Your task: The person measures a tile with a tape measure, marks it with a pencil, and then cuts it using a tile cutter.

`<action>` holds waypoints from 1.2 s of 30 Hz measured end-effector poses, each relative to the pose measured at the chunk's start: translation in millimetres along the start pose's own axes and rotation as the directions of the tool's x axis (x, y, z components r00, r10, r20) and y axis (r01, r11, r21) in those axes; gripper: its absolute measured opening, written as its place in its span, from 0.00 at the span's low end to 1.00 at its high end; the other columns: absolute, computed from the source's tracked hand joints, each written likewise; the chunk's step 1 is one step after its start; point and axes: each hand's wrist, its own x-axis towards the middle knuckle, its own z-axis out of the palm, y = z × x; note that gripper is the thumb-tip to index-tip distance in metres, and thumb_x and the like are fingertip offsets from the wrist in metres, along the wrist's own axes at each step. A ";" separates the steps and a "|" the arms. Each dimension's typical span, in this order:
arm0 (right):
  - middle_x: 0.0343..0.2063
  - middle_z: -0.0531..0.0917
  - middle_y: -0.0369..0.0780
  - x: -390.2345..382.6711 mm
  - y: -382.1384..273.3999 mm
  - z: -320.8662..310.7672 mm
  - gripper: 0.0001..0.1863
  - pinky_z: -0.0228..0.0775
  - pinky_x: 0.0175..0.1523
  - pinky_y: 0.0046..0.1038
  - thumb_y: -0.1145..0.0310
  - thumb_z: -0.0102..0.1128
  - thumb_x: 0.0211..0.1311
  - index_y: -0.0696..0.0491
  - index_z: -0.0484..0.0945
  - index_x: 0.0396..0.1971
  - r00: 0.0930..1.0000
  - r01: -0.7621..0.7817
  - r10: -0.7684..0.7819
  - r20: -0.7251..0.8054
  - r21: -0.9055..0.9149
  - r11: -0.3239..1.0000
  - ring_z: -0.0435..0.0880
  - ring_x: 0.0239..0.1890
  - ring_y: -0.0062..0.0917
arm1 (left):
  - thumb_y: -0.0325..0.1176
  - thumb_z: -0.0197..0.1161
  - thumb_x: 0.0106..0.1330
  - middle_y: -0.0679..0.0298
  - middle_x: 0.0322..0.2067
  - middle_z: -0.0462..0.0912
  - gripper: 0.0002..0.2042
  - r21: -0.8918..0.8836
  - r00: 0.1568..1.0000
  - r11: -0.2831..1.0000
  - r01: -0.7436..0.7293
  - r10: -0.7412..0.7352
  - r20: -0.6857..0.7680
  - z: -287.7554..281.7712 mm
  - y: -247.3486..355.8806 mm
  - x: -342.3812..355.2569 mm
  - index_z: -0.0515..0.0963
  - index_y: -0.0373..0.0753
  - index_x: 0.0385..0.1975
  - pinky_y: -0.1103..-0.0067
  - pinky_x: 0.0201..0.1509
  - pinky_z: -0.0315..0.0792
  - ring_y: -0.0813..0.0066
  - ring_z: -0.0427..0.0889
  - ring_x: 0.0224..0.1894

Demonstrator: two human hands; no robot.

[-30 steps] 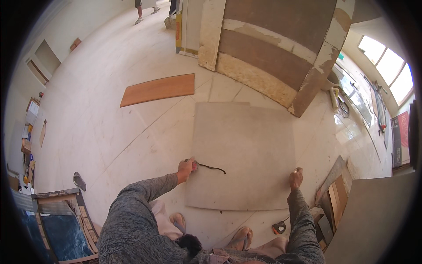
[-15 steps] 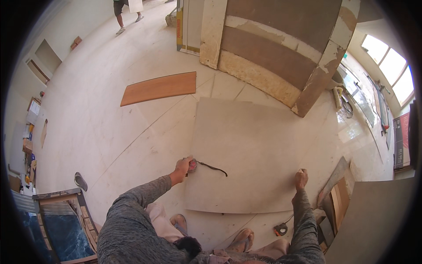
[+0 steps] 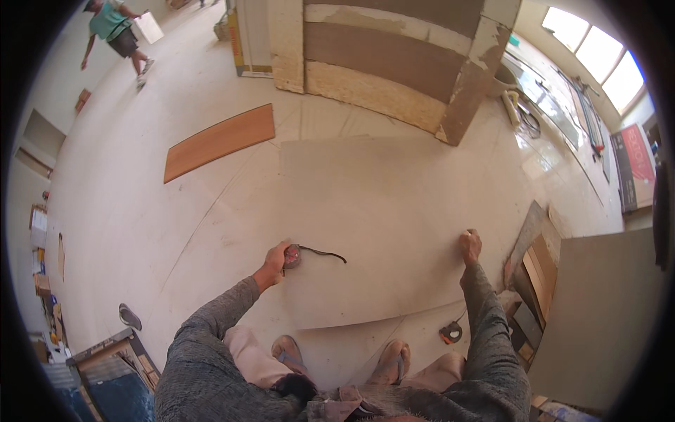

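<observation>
Beige sheet material, one large flat panel (image 3: 383, 225), occupies the centre of the head view and is held at its two side edges near the corners closest to the person.

Left hand (image 3: 275, 259): positioned at the panel's left edge. Fingers are closed around a small red-and-dark tool (image 3: 292, 256), from which a thin dark cord (image 3: 325, 252) runs rightward across the panel surface. The hand contacts the panel edge at the same point.

Right hand (image 3: 470, 246): positioned at the panel's right edge. Fingers are curled together over the edge; the underside of the grip is hidden.

Both forearms are in grey knit sleeves (image 3: 211, 337) and enter from the lower edge. Two feet in sandals (image 3: 290, 350) stand on the pale floor (image 3: 126, 211) just below the panel's near edge.

Surroundings: a small round dark object (image 3: 451, 332) lies on the floor near the right forearm. An orange-brown plank (image 3: 219, 141) lies well apart to the upper left. A boarded structure of plywood and grey panels (image 3: 383, 63) stands beyond the panel's far edge. Stacked boards (image 3: 538, 264) lie to the right. Another person (image 3: 116, 28) walks in the far upper left corner.
</observation>
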 end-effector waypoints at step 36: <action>0.25 0.80 0.58 -173.7 -193.0 -247.9 0.18 0.70 0.36 0.46 0.63 0.51 0.63 0.67 0.75 0.28 0.942 -0.329 0.322 0.098 0.065 0.942 0.81 0.31 0.53 | 0.51 0.60 0.68 0.69 0.29 0.77 0.17 0.380 0.951 0.925 -0.025 0.139 -0.278 11.7 222.9 -249.2 0.79 0.41 0.31 0.74 0.40 0.72 0.75 0.74 0.31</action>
